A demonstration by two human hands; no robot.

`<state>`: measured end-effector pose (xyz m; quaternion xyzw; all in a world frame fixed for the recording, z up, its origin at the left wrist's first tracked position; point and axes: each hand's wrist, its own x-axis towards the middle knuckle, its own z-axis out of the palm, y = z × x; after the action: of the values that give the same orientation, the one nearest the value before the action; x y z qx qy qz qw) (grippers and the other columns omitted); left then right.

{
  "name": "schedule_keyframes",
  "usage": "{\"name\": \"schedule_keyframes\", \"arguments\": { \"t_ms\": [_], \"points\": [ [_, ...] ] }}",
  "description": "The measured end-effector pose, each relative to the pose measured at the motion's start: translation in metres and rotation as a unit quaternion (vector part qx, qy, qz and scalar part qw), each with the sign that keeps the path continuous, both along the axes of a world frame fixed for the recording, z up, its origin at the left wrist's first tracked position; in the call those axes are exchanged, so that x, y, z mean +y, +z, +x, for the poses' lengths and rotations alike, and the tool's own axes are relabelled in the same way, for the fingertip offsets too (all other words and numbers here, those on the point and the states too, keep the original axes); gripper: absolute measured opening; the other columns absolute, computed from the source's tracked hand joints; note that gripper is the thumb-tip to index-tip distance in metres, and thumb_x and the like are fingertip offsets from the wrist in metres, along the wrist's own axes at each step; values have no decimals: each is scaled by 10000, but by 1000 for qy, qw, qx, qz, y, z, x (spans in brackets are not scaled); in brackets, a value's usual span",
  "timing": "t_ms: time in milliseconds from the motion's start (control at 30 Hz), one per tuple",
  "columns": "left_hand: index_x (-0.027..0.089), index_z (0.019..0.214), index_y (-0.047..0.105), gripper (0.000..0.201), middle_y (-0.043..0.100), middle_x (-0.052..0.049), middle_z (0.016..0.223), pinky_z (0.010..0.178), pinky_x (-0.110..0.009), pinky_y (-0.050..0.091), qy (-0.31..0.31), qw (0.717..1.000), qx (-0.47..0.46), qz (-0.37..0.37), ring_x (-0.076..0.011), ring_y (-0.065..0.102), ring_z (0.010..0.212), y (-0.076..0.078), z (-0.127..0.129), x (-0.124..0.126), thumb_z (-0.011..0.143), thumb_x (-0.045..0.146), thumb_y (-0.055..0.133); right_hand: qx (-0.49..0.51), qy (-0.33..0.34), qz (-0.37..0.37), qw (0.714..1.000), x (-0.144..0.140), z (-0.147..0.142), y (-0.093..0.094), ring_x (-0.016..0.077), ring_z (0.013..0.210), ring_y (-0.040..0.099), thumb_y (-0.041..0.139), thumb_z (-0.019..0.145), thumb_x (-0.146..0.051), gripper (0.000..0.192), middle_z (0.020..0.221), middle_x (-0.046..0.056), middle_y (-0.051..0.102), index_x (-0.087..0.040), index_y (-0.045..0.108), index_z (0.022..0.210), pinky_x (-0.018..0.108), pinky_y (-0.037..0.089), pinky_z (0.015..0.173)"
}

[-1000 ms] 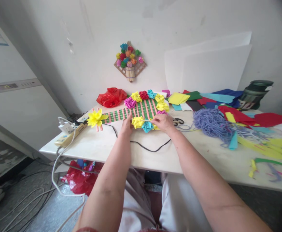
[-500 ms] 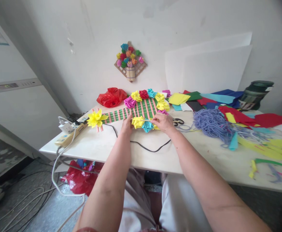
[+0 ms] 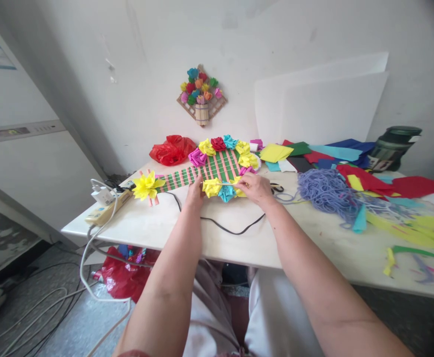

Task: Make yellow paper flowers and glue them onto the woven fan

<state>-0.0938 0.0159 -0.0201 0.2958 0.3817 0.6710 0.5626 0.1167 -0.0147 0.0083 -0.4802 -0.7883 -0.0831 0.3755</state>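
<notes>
A woven paper mat [image 3: 217,168] of green and pink strips lies on the white table [image 3: 187,230], ringed with crumpled paper flowers. My left hand [image 3: 195,192] presses down on the mat's near edge beside a yellow flower [image 3: 211,187]. My right hand [image 3: 254,189] pinches a thin stick-like tool whose tip points left over that yellow flower and a cyan flower [image 3: 226,194]. A larger yellow flower [image 3: 146,185] sits at the mat's left end.
Scissors [image 3: 276,188] lie just right of my right hand. A purple yarn heap [image 3: 326,191], coloured paper sheets [image 3: 351,163] and scraps fill the right side. A black cable [image 3: 228,228] crosses the table; a power strip [image 3: 105,208] is at left. A red bag [image 3: 172,149] sits behind.
Hardly any: the view has tilted slightly, and my right hand with the thin tool has shifted a little along the mat's near edge.
</notes>
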Motion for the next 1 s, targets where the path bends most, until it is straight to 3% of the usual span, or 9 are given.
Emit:
{"name": "schedule_keyframes", "arguments": {
  "t_ms": [300,1000],
  "points": [
    [163,821,583,357,643,-24,660,541,-252,497,9,1000,-8,12,-176,651,630,0,-1,0,697,478,694,51,-19,11,998,2,14,2,155,689,592,575,821,-384,231,800,27,687,-221,687,703,263,351,584],
    [176,802,577,373,649,-27,663,506,-256,475,-22,999,26,17,-190,651,633,-3,-2,3,638,477,722,34,-30,-21,999,0,9,4,157,735,600,655,764,-308,117,814,17,690,-215,683,699,249,350,588]
  ]
}}
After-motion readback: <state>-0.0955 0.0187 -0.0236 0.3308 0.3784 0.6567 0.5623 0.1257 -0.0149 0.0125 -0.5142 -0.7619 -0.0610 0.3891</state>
